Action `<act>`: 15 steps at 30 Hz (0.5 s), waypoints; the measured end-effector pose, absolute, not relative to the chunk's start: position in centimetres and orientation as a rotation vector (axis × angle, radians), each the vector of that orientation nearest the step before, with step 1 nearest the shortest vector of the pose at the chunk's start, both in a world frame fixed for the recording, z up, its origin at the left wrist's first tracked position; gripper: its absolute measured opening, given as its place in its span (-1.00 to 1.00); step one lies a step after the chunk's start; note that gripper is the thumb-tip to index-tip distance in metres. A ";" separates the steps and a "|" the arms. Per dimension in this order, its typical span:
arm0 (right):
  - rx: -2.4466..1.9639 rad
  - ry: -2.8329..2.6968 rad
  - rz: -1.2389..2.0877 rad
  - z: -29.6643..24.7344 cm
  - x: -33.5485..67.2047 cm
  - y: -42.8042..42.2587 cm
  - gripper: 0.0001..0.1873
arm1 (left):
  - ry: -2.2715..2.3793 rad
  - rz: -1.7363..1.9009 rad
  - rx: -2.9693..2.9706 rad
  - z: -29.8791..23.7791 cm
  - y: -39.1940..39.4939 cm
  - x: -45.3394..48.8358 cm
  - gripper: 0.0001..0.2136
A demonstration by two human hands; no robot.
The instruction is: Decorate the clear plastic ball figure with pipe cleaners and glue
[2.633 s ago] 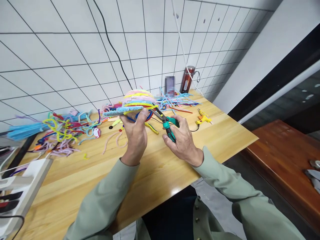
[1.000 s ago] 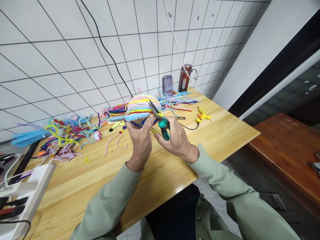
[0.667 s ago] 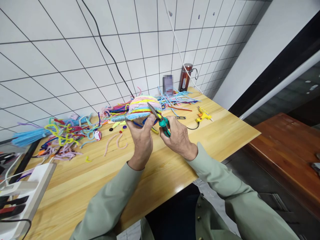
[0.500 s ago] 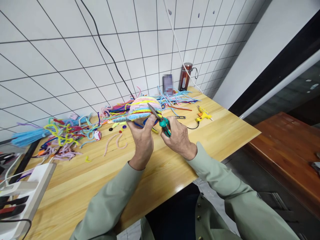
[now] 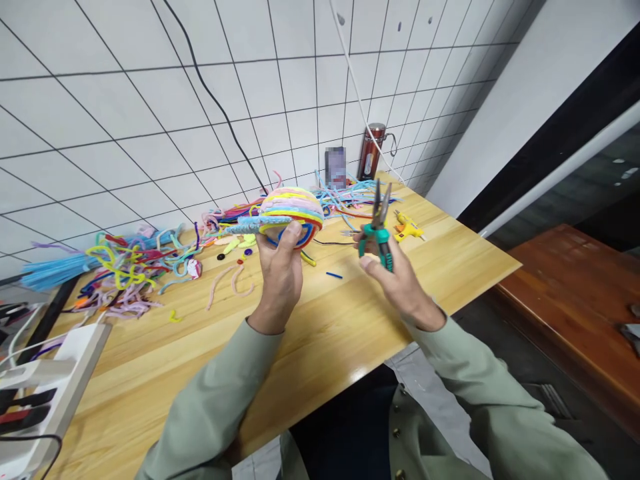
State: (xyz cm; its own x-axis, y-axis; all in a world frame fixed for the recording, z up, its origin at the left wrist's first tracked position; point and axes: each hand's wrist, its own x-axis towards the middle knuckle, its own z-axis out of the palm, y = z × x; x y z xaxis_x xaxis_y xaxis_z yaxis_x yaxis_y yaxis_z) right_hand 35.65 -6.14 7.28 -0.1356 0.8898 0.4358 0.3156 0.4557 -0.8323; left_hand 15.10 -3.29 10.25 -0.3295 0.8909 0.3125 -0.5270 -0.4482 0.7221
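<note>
My left hand [image 5: 281, 267] is closed on the underside of a dome wound from coloured pipe cleaners [image 5: 291, 205], held above the wooden table [image 5: 310, 333]. A light blue fuzzy stem [image 5: 245, 226] sticks out of the dome to the left. My right hand [image 5: 395, 270] grips green-handled long-nose pliers [image 5: 380, 223], jaws pointing up and slightly apart, well to the right of the dome. A short blue offcut [image 5: 334, 275] lies on the table between my hands.
Loose pipe cleaners [image 5: 120, 267] are heaped along the tiled wall. A yellow glue gun [image 5: 407, 228], a red flask [image 5: 371, 151] and a small blurred box [image 5: 335, 167] sit at the far right. A white power strip [image 5: 40, 387] lies at the left edge. A brown bench [image 5: 575, 300] stands right.
My right hand has pulled the pliers away from the dome, swung them to the right and turned the jaws upward. A short blue piece now lies on the table. The left hand tilted the dome slightly.
</note>
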 end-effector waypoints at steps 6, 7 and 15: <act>-1.813 -1.588 0.468 4.5 47.2 -3.3 -0.57 | 0.560 1.743 0.832 10.7 -2.8 14.3 -0.45; -1.979 -1.561 0.372 4.1 48.8 -2.8 -0.57 | 0.550 1.720 0.837 10.7 -2.8 14.3 -0.47; -2.586 -1.323 -0.121 0.7 54.6 -2.4 -0.13 | 0.513 1.580 0.869 10.9 -3.3 14.3 -0.46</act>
